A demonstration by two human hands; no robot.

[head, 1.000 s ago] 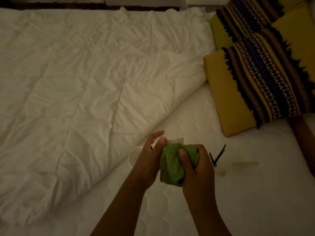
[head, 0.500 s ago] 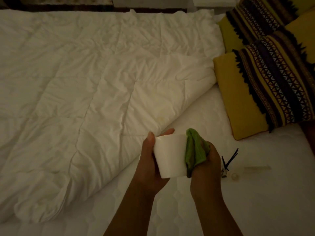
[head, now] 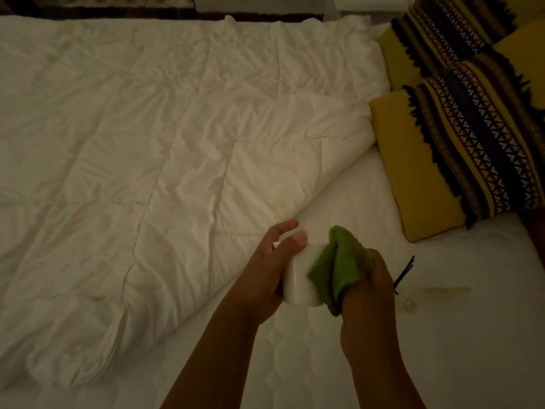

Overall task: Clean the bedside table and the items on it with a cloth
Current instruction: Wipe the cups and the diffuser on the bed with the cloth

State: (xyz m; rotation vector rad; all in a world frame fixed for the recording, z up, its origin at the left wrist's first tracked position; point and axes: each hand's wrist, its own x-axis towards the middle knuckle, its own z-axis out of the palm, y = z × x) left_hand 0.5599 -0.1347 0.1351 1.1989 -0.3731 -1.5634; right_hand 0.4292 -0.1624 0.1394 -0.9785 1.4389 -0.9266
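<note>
The light is dim, and much of the glossy white cylindrical cup (head: pixel 298 286) is hidden. The left hand (head: pixel 265 273) curls thumb and fingers round its left wall, and a bunched soft green cloth (head: pixel 336 267) covers its right side. The right hand (head: pixel 368 293) grips that cloth, fingertips buried in the folds (I cannot count them). Cup and cloth are held above the quilted white mattress (head: pixel 324 364), just beside the rumpled white duvet (head: pixel 147 143). Thin black sticks (head: pixel 404 274) lie near, too small to identify. Yellow woven cushions (head: pixel 418 178) with dark zigzag bands run off the right edge.
</note>
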